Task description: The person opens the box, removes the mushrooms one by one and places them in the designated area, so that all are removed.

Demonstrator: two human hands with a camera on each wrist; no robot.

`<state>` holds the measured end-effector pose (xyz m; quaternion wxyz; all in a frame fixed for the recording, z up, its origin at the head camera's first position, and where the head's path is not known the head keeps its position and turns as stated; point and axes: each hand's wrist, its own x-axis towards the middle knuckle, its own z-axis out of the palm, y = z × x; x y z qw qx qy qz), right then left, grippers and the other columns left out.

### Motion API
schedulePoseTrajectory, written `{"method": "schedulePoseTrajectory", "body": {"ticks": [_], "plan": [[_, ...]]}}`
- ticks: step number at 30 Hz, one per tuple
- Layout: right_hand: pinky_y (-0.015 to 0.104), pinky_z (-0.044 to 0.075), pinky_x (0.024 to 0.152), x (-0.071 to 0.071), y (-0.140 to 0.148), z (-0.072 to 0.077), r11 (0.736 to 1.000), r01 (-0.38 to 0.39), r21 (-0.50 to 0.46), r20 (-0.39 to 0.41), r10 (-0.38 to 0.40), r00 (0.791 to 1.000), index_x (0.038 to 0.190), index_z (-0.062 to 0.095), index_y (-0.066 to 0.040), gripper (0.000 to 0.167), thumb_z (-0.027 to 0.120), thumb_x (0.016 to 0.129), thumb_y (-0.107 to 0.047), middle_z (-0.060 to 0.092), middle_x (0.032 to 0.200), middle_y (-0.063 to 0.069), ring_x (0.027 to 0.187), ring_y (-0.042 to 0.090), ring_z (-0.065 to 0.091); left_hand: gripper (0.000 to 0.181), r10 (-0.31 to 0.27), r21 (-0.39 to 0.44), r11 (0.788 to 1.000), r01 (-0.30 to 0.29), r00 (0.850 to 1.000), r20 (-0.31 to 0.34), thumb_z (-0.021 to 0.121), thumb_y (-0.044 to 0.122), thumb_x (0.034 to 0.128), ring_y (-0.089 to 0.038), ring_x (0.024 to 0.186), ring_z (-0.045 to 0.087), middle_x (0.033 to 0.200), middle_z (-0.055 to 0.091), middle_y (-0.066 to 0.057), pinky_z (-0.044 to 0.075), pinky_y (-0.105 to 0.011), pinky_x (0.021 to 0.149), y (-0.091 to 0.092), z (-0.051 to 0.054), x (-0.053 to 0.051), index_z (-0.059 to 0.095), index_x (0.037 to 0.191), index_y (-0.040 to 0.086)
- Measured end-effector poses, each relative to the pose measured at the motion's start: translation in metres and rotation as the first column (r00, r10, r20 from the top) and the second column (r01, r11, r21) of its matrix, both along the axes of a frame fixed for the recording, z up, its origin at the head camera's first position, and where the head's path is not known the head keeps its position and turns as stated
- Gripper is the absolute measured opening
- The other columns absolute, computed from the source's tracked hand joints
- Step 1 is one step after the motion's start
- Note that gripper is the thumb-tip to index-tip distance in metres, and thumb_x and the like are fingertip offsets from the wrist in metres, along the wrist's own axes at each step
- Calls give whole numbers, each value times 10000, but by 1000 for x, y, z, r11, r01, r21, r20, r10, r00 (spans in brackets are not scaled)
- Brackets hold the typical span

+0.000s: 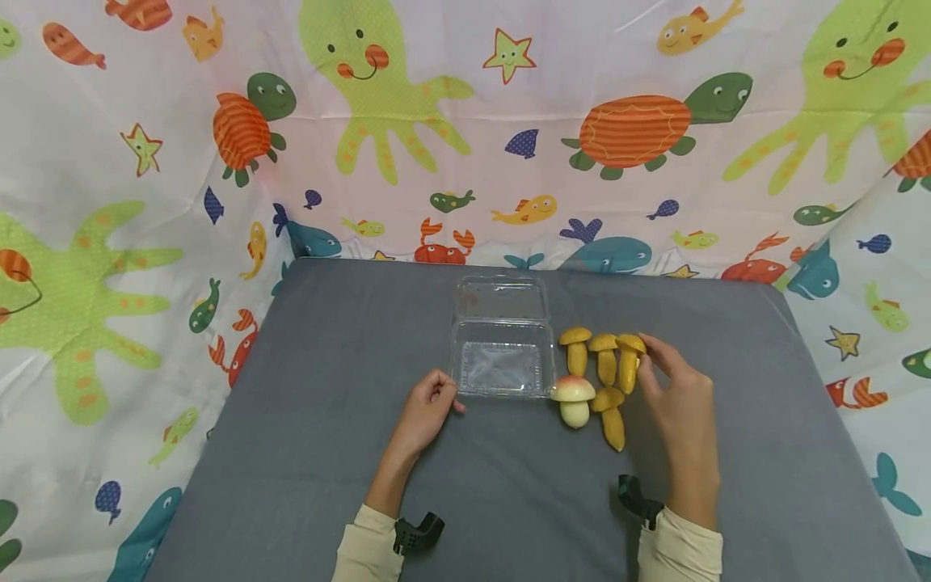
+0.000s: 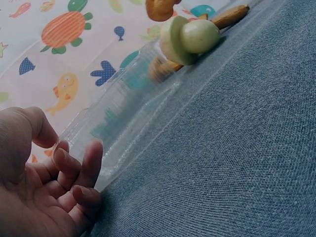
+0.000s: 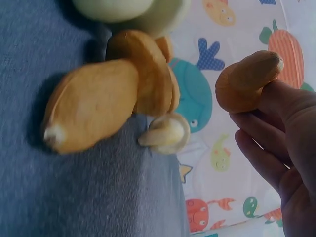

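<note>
A clear plastic clamshell box [image 1: 502,360] lies with its lid folded back on the grey tabletop. At its near left corner my left hand [image 1: 431,404] pinches the rim between thumb and forefinger, the other fingers curled. To the right, my right hand [image 1: 680,404] pinches a yellow toy mushroom [image 3: 247,81] by its stem. Two more yellow mushrooms stand left of it, the farther left one [image 1: 576,356] beside the box. Another yellow mushroom [image 1: 612,420] lies nearer me. A red-capped mushroom [image 1: 575,412] with a pale stem touches the box's right front corner.
A grey cloth [image 1: 305,469] covers the table. Behind and beside it hangs a white curtain [image 1: 451,48] printed with sea animals. In the right wrist view a small pale mushroom [image 3: 170,133] lies beyond the large yellow one. Dark bands sit on both wrists.
</note>
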<state>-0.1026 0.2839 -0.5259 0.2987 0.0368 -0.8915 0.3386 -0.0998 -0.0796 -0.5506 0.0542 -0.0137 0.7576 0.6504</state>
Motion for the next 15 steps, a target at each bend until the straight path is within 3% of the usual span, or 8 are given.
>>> {"method": "schedulePoseTrajectory", "body": {"ticks": [4,8,11,15], "plan": [[-20,337,869,4,5,-1,1000,4,3,33,-5,999,1341,719,-89,386,681,974,24,770,1210,154,1073,400,753,135,10,-15,1000,-10,1000,0,547,48,1036,-484,848,712,841,717,-273,349,-246,633,-2,-16,-5,623,976,-46],[72,438,866,8,9,-2,1000,8,19,63,-9,998,1347,717,-102,382,683,981,5,771,1214,141,1084,393,751,133,-4,-10,1000,3,1000,-12,571,85,1032,-411,836,739,837,730,-225,385,-253,648,-5,-21,-7,639,990,-21],[285,553,904,11,11,-2,1000,7,29,83,-10,997,1347,712,-89,378,683,983,7,769,1214,153,1095,401,746,148,-17,-6,1000,17,1000,-16,577,108,1033,-378,824,743,833,734,-202,398,-260,647,-6,-20,-6,641,995,-20],[529,537,842,15,14,-4,998,-6,57,107,0,994,1360,699,-74,385,681,984,12,766,1213,170,1077,409,747,151,-26,4,1000,26,1000,-14,575,113,1037,-367,823,744,830,728,-196,402,-263,653,-7,-19,-5,638,988,-15]]}}
